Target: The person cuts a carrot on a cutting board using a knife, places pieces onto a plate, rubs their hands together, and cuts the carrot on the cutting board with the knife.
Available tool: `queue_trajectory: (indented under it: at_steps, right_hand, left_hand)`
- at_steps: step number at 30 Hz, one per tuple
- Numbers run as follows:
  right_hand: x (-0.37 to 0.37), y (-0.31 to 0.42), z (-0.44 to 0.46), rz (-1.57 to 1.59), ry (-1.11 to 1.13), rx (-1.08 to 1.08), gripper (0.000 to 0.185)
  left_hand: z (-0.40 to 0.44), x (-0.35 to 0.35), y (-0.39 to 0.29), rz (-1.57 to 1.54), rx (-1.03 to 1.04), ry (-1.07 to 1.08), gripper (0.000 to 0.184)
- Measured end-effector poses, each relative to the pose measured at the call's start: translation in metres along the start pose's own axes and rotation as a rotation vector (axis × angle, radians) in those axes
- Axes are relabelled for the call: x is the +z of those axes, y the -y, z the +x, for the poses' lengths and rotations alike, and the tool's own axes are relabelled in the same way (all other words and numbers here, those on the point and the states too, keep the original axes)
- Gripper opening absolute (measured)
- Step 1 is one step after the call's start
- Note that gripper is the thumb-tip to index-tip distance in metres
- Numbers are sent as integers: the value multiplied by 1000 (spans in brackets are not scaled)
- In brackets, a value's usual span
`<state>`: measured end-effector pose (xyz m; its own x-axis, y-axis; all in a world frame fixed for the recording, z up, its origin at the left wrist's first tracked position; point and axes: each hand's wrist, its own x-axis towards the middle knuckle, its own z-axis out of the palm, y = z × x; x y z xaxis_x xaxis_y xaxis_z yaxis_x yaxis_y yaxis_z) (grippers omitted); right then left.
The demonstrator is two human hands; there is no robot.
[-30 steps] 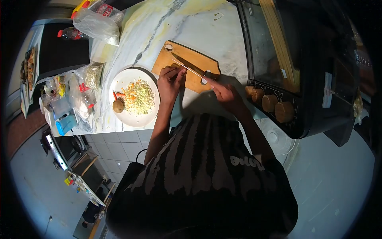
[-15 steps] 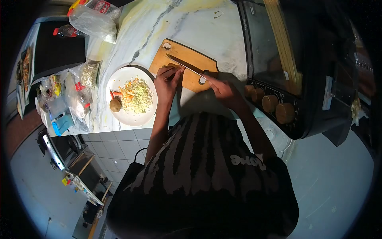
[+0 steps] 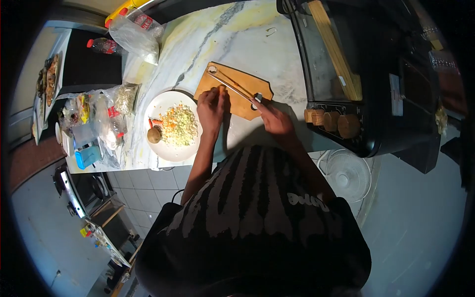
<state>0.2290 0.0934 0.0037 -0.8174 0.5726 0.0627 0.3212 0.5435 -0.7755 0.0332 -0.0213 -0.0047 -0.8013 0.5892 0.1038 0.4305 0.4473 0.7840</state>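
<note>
My right hand (image 3: 278, 122) grips the handle of a kitchen knife (image 3: 232, 88), its blade slanting across the wooden cutting board (image 3: 247, 81) toward the far left corner. On the near left part of the board, my left hand (image 3: 211, 110) is closed with curled fingers around a small orange piece (image 3: 222, 91), perhaps carrot. The fingers hide most of it. Left of that hand stands a white plate (image 3: 163, 154) bearing chopped pale green and orange vegetables (image 3: 179, 124), red chillies (image 3: 156, 121) and a round brown vegetable (image 3: 154, 135).
A black oven (image 3: 331, 59) with wooden knobs (image 3: 349, 126) borders the marble counter (image 3: 247, 39) on the right. Plastic bags (image 3: 106, 119), a blue container (image 3: 88, 157) and a bottle (image 3: 105, 46) crowd the left. A white fan (image 3: 349, 175) stands below the counter.
The whole view has shifted, so the counter appears further right and lower. My left fingers have curled in, and the orange piece now shows. The knife stays in my right hand over the board.
</note>
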Motion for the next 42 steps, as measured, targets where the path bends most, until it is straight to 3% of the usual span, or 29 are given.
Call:
queue_trajectory:
  at_steps: [2,6,8,9,12,18,24,26,30,32,34,39,42]
  right_hand:
    - [-5,0,-5,-4,88,59,58]
    - [-6,3,-11,24,41,1,56]
    - [-13,7,-13,229,49,147,42]
    - [-12,3,-13,228,46,136,42]
    - [-11,-9,-17,273,-60,96,38]
    - [-5,-15,-32,259,-92,102,42]
    - [2,-12,-37,445,47,125,49]
    - [-11,11,-34,499,259,505,49]
    - [4,-2,-37,499,253,467,48]
    - [10,-8,-39,448,138,216,48]
    - [7,-2,-37,450,141,227,48]
    - [11,10,-35,457,170,316,47]
    - [15,12,-34,413,99,226,46]
  left_hand:
    - [10,-1,-2,-41,-1,-56,27]
    - [34,-7,0,139,-25,22,32]
    - [34,-8,-11,334,316,-93,42]
    - [34,-9,-11,310,342,19,51]
    - [30,4,-16,251,472,139,28]
    - [27,11,-14,343,573,88,21]
    - [18,11,-8,256,532,117,20]
    - [16,13,-7,242,517,95,20]
    - [17,11,-9,213,513,80,19]
    - [17,10,-11,220,493,98,19]
    - [19,11,-11,197,410,137,18]
    - [21,12,-7,75,420,129,19]
    - [24,11,-8,48,407,142,20]
